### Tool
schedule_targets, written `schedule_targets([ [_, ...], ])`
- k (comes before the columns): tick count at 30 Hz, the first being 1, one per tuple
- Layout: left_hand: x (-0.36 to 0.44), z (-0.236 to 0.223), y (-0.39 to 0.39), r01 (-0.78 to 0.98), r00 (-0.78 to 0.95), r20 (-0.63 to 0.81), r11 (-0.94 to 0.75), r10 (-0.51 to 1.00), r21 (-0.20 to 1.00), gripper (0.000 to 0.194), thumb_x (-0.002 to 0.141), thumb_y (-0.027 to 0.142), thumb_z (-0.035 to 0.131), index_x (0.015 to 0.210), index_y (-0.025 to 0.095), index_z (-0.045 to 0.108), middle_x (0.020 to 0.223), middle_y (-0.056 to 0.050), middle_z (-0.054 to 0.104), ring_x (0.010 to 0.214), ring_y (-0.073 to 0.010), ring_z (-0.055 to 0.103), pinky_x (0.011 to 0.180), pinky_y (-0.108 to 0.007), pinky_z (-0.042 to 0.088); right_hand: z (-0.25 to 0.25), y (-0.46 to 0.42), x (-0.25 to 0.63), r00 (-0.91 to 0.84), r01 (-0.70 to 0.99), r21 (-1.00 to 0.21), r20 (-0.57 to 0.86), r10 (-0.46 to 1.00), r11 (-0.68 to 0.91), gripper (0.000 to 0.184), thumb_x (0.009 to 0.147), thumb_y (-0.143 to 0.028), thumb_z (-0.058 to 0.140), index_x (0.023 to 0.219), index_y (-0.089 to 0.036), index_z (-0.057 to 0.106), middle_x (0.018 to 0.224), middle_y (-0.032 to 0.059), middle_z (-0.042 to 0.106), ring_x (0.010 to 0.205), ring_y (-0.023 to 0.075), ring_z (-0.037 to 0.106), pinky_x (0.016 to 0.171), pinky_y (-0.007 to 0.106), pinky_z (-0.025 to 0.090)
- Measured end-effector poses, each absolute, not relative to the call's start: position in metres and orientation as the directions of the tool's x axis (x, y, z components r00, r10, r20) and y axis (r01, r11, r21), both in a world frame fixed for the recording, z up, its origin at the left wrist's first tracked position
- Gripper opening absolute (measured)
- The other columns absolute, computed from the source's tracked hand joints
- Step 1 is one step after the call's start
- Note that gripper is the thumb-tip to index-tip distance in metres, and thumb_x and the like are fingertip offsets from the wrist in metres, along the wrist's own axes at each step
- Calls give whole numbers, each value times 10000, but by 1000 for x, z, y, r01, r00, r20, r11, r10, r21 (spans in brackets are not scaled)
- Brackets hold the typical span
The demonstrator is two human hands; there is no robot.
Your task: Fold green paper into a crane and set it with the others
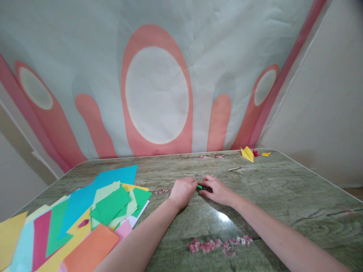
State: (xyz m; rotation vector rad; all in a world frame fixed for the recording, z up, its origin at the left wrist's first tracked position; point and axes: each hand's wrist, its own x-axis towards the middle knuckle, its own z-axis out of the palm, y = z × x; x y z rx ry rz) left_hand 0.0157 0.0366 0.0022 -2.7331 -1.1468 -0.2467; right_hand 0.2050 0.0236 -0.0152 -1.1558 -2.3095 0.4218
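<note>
The small paper piece (200, 187) looks plain green; grey-green wood-grain tabletop (300, 196), pink blossoms (208, 245); coral-and-grey backdrop (157, 94).

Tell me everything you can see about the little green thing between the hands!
The little green thing looks like bright paper. It's at or just above the table, between the left hand and right hand. The right hand seems to pinch it; the left's touch is unclear. Mostly hidden, its shape can't be told.

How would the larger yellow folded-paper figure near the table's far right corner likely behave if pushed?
The larger yellow folded-paper figure looks thin, so probably light. Its crease likely makes it stiffer than the flat orange paper rectangle. Pushed rightward, it might bump the small red paper piece beside it.
</note>
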Motion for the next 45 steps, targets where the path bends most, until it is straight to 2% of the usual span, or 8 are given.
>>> schedule_targets([
  [8,14,9,35,665,746,164,-737,646,-123,159,865,150,455,918,187,601,881,-57,599,886,-197,546,695,-264,450,-19,30,217,-531,632,-462,327,781,623,312,795,-133,508,1061,-220,646,827,36,546,794,161,515,741,296,410],
  [14,16,8,33,659,752,143,-734,644,-163,158,886,189,437,880,168,593,870,-70,588,876,-204,543,682,-276,451,-25,33,214,-525,651,-397,381,761,647,372,745,-48,490,1028,-219,663,823,45,543,804,171,501,727,298,400],
  [18,19,6,32,665,747,147,-727,649,-168,181,895,245,434,866,160,591,860,-80,586,872,-212,544,674,-284,448,-25,31,212,-535,663,-343,405,742,665,342,750,-46,483,984,-207,674,824,51,542,811,175,494,732,304,392],
  [24,19,9,28,653,757,168,-742,632,-154,155,890,177,430,861,162,582,841,-65,591,832,-186,556,677,-268,437,-24,30,210,-531,707,-286,390,753,647,315,745,-48,484,937,-201,682,815,49,539,807,176,488,719,302,381],
  [32,20,6,26,622,781,201,-766,591,-164,153,882,186,430,832,165,574,784,-40,601,705,-163,576,627,-260,443,-21,29,208,-516,732,-283,363,776,620,277,759,-77,493,916,-204,683,830,49,550,820,179,491,716,298,367],
  [40,23,5,25,620,784,140,-768,604,-160,182,882,181,410,840,152,585,797,-65,604,698,-168,596,631,-263,462,-21,30,207,-514,749,-265,347,784,608,237,792,-114,491,900,-204,682,823,48,555,808,176,491,692,291,352],
  [45,23,5,24,619,784,182,-770,594,-155,181,888,200,421,838,162,590,807,-49,621,741,-175,595,658,-265,452,-21,29,206,-504,761,-258,343,793,595,243,787,-103,487,886,-205,685,835,50,559,818,175,495,697,289,349],
])
